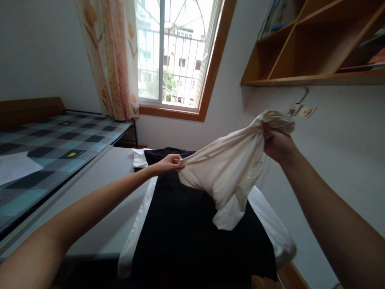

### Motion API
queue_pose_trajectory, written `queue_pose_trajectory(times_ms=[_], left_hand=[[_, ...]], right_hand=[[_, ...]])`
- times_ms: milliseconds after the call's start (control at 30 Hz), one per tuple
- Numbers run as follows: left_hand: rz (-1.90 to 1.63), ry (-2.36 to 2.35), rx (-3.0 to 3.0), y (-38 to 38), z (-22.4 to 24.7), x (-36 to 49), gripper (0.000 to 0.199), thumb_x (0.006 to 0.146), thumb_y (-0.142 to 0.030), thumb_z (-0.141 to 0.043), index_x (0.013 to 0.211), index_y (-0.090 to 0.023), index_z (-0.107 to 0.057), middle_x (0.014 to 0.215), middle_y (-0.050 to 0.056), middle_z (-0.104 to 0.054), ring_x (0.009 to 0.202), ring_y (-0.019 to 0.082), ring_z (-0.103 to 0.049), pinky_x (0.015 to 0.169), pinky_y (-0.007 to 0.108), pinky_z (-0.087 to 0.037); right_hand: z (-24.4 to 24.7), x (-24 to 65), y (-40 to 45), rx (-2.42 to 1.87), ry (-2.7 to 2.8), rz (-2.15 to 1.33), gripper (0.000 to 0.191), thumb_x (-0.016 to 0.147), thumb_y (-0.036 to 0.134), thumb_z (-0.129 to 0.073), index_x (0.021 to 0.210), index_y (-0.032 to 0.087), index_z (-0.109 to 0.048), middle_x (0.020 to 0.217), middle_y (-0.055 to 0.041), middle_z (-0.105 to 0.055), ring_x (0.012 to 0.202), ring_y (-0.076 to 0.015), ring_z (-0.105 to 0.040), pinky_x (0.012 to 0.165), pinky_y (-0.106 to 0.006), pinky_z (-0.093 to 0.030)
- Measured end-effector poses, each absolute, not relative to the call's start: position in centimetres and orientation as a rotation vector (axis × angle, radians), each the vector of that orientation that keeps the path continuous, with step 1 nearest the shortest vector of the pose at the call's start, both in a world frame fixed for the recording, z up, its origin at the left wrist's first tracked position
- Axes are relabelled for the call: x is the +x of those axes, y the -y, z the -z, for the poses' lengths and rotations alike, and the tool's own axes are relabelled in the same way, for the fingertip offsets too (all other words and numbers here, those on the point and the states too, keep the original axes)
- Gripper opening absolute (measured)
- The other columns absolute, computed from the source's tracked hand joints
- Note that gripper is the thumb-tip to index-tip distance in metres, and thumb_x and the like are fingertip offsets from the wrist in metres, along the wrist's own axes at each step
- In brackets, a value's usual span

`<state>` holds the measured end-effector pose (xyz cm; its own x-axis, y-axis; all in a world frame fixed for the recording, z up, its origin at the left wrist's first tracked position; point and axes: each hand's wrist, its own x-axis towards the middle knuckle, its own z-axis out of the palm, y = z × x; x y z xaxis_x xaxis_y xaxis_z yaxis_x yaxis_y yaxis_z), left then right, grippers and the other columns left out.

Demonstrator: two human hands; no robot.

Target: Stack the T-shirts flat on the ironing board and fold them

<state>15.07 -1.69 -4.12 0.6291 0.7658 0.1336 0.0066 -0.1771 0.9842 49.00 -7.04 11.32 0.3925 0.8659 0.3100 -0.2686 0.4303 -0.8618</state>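
An off-white garment (224,164) is hanging in the air above the table's end, and 2 hands are holding it! It's looking soft, thin and creased, its folds fanning downward and a rounded lower flap dangling over dark cloth. The left hand (168,163) is pinching an edge, thumb against fingers; the right hand (279,144) is gripping a bunched wad higher up, the fabric spilling over its top. Between the 2 grips the upper edge is running taut, on a slant.

Below, a black garment (195,216) is lying spread out, with white fabric (270,224) showing along both sides; whether that's 1 piece or 2 layers, I can't tell. The hanging cloth is blocking part of it from view. Underneath, a grey tabletop (102,170) is stretching off to the left, beside a checkered mattress (90,132) where white paper (18,166) is lying.

Behind, a tulip-patterned curtain (114,60) is hanging beside a barred window (180,52). On the right, a wooden shelf unit (303,78) is holding books (267,22) above a wall socket (306,111). A yellow emblem (72,154) is marking the mattress; the lettering on the books is staying too blurred to read.
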Motion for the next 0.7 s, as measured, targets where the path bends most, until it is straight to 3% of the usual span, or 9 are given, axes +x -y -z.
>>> queue_pose_trajectory(times_ms=[233, 400, 467, 600, 667, 700], left_hand=[[-1.223, -0.682, 1.522, 1.0, -1.7, 13.4, 0.049, 0.066, -0.055, -0.077, 0.086, -0.019, -0.050, 0.071, -0.005, -0.061, 0.058, 0.009, -0.054, 0.053, 0.020, -0.039], [-1.667, -0.699, 1.607, 0.1, -7.1, 11.1, 0.029, 0.078, -0.031, -0.072, 0.084, -0.022, -0.045, 0.071, -0.006, -0.057, 0.057, 0.007, -0.050, 0.053, 0.019, -0.040], [-1.630, -0.754, 1.718, 0.5, -7.4, 10.8, 0.027, 0.079, -0.027, -0.071, 0.084, -0.022, -0.044, 0.068, -0.006, -0.056, 0.056, 0.008, -0.052, 0.052, 0.020, -0.042], [-1.228, -0.934, 1.853, 1.9, -4.7, 11.6, 0.028, 0.077, -0.032, -0.073, 0.082, -0.020, -0.048, 0.062, -0.006, -0.057, 0.048, 0.009, -0.053, 0.043, 0.019, -0.038], [-1.089, -1.037, 1.808, 2.5, -2.9, 12.7, 0.028, 0.075, -0.033, -0.075, 0.080, -0.019, -0.051, 0.057, -0.006, -0.056, 0.045, 0.009, -0.050, 0.041, 0.017, -0.034], [-1.041, -1.069, 1.752, 2.9, -2.2, 13.4, 0.027, 0.074, -0.033, -0.075, 0.079, -0.018, -0.053, 0.056, -0.006, -0.055, 0.045, 0.008, -0.049, 0.041, 0.017, -0.032]], right_hand=[[-10.8, 50.5, 6.0, -0.787, 0.785, -0.684, 0.021, 0.074, 0.000, -0.062, 0.075, 0.020, -0.063, 0.071, 0.0055, -0.068, 0.071, -0.0096, -0.062, 0.078, -0.024, -0.051], [-11.0, 50.9, 5.2, -0.677, 0.958, -0.569, 0.029, 0.061, 0.001, -0.072, 0.078, 0.022, -0.061, 0.081, 0.0051, -0.069, 0.083, -0.0127, -0.063, 0.084, -0.030, -0.049], [-9.8, 51.4, 4.9, -0.866, 1.070, -0.501, 0.032, 0.056, 0.008, -0.078, 0.080, 0.022, -0.061, 0.085, 0.0022, -0.069, 0.085, -0.0158, -0.062, 0.086, -0.034, -0.049], [-5.7, 51.2, 4.7, -1.602, 1.221, -0.172, 0.051, 0.047, 0.021, -0.087, 0.091, 0.019, -0.062, 0.093, -0.0073, -0.066, 0.095, -0.0255, -0.061, 0.089, -0.041, -0.049], [-3.6, 49.2, 5.2, -1.742, 1.377, -0.164, 0.048, 0.052, 0.033, -0.087, 0.091, 0.018, -0.061, 0.092, -0.0094, -0.065, 0.094, -0.0267, -0.061, 0.086, -0.041, -0.050], [-2.6, 47.7, 5.7, -1.752, 1.528, -0.329, 0.042, 0.060, 0.043, -0.083, 0.086, 0.018, -0.061, 0.087, -0.0090, -0.065, 0.087, -0.0251, -0.062, 0.081, -0.040, -0.052]])
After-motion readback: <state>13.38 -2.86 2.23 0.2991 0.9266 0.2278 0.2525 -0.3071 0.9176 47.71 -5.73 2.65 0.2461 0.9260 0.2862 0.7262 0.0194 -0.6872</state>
